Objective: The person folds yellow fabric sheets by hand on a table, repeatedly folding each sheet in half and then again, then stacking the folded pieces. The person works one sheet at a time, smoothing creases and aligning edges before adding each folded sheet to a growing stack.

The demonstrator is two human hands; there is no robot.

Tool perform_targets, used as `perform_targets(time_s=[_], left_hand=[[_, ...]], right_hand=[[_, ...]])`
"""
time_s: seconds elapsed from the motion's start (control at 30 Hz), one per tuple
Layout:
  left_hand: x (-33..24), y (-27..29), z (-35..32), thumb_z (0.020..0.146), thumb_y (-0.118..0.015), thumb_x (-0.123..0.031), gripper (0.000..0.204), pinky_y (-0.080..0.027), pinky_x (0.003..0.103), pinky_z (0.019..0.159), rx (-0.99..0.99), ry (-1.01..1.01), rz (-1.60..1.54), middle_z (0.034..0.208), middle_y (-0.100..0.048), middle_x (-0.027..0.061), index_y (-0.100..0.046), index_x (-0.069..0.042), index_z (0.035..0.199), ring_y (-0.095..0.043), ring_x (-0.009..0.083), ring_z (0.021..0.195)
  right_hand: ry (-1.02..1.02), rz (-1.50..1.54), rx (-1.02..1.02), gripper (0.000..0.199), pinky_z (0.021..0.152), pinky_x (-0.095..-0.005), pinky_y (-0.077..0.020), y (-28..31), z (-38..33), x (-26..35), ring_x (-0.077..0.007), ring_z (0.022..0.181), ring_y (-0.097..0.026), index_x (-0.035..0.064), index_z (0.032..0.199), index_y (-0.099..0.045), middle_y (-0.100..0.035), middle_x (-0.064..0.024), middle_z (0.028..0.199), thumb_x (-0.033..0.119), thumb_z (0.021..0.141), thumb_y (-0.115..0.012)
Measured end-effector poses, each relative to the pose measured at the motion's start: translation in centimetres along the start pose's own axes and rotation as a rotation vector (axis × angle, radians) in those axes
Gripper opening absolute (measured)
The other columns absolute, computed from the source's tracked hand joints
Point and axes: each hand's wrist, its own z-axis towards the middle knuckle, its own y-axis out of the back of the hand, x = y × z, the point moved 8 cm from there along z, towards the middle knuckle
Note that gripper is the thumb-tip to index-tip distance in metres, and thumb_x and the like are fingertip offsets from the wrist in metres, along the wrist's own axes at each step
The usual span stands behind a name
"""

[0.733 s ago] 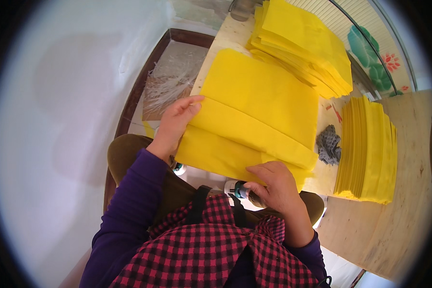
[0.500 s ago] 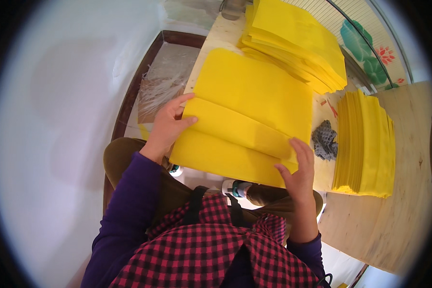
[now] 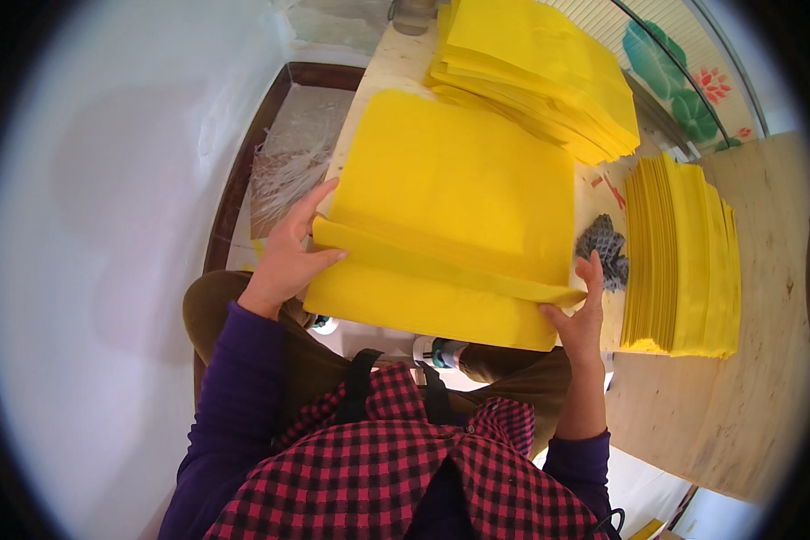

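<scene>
A large yellow sheet (image 3: 459,189) lies on the light table (image 3: 382,72) in front of me, its near part folded over into a band (image 3: 423,270). My left hand (image 3: 292,252) pinches the left end of that fold. At the right end of the fold my right hand (image 3: 580,310) grips the sheet with fingers upright along its edge. The fold's near flap hangs over the table's front edge.
A loose pile of yellow sheets (image 3: 540,72) lies at the back of the table. A neat stack of folded yellow sheets (image 3: 684,256) sits on a plywood board (image 3: 765,360) at the right. A small grey crumpled thing (image 3: 603,247) lies between. The pale floor is at the left.
My right hand has moved from the sheet's near edge up to its right side. The near part of the sheet has been folded further over, and both hands now hold the fold's ends.
</scene>
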Motion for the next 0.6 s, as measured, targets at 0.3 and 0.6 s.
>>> perform_targets(time_s=[0.3, 0.6], left_hand=[[0.5, -0.4, -0.6, 0.068, -0.068, 0.013, 0.037, -0.049, 0.028, 0.084, 0.142, -0.009, 0.076, 0.093, -0.064, 0.0056, -0.069, -0.004, 0.101, -0.061, 0.0155, 0.095], [2.4, 0.5, -0.1, 0.079, -0.068, 0.002, 0.013, -0.048, 0.025, 0.075, 0.062, 0.097, 0.128, 0.087, -0.066, 0.0047, -0.068, 0.001, 0.092, -0.06, 0.0119, 0.083]], right_hand=[[0.286, 0.059, 0.093, 0.034, 0.099, -0.0346, -0.0413, -0.4, -0.6, -0.5, -0.0228, 0.11, -0.055, 0.0032, 0.092, -0.067, -0.063, -0.0055, 0.11, -0.014, 0.064, -0.068], [-0.001, 0.154, 0.091, 0.016, 0.084, -0.0253, -0.0452, -0.2, 0.4, -2.9, -0.0139, 0.095, -0.058, 0.0013, 0.095, -0.067, -0.066, -0.0035, 0.094, -0.006, 0.081, -0.066]])
